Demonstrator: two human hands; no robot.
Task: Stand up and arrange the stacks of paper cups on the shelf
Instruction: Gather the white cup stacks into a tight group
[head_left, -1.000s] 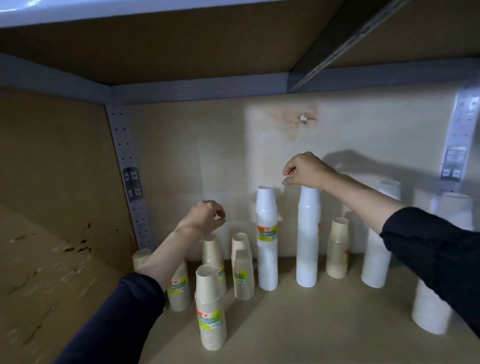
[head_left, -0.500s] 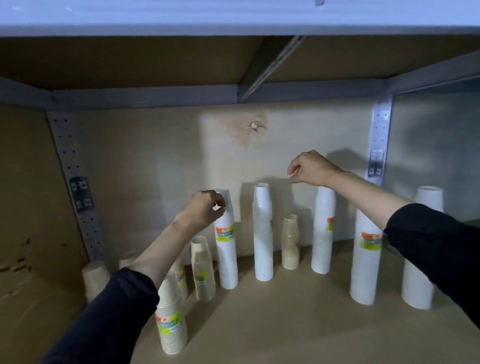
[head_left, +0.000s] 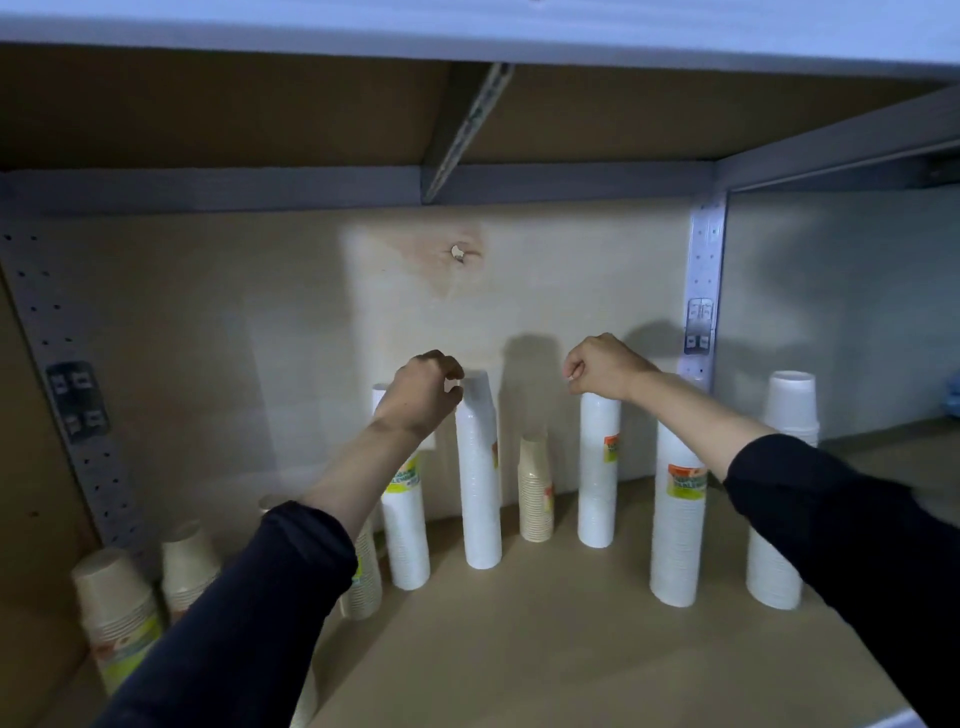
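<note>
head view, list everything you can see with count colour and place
tall white cup stacks: five, white, upright across the middle and right of the shelf, some with yellow-green labels
short beige cup stack: one, beige, upright between two tall white stacks
beige cup stacks at left: at least three, beige, low on the left, one partly hidden by the left arm
shelf board: one, tan, under all the stacks
back panel: one, pale wood, with a knot hole near its top
metal uprights: two, grey, perforated, left and right
left hand: one, fingers curled, at the tops of two white stacks
right hand: one, fingers curled, at the top of a white stack
sleeves: two, dark
</note>
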